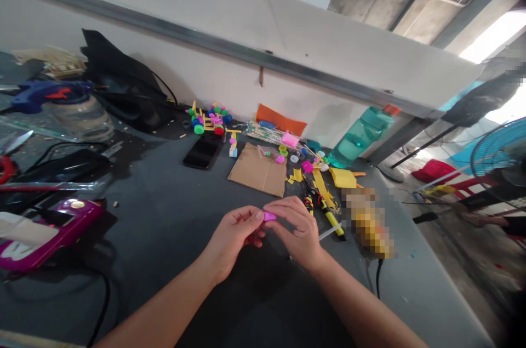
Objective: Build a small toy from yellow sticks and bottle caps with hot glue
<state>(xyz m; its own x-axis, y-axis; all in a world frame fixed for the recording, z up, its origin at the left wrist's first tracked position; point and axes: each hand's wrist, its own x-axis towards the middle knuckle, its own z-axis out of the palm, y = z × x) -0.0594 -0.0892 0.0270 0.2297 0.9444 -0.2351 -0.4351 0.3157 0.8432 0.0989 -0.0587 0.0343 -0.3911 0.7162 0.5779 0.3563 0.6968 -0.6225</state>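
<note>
A small purple piece (269,217) is pinched between the fingertips of both hands, above the dark table. My left hand (240,233) closes on its left end with thumb and fingers. My right hand (298,230) grips it from the right, fingers bent over it. Fingers cover much of the piece, so its full shape is hidden. Just beyond the hands lies a square of brown cardboard (258,170). Right of my right hand are yellow-and-black pliers (309,203) and a yellow-and-black cutter (333,222).
Behind the cardboard are coloured caps (307,166), white sticks (263,131) and a teal bottle (359,137). A phone (204,150) lies by small colourful models (209,119). At left are a magenta device (78,222), a blue glue gun (53,93) and a black bag (123,85).
</note>
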